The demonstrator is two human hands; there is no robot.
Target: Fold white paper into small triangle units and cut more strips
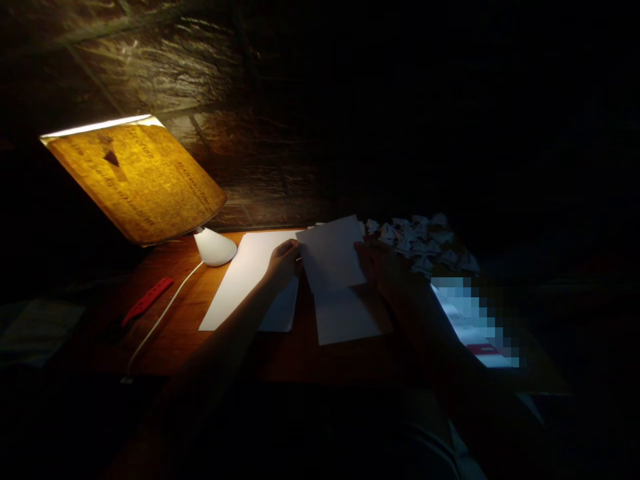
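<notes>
A sheet of white paper [331, 255] is raised off the table between my two hands. My left hand [284, 261] pinches its left edge, fingers closed. On the opposite edge, in deep shadow, my right hand [376, 261] grips the same sheet. Beneath it lies another sheet [350, 317], partly covered by the raised one. A larger stack of white paper [240, 283] rests to the left, under my left forearm. Several small folded paper pieces [425, 243] sit in a group beyond my right hand.
A lamp with a yellow printed shade [140, 180] and white base [214, 248] lights the left side of the wooden table [170, 260]. Its white cord [163, 319] runs to the front edge, beside a red cutter-like tool [149, 300]. A lit screen [475, 327] glows at right.
</notes>
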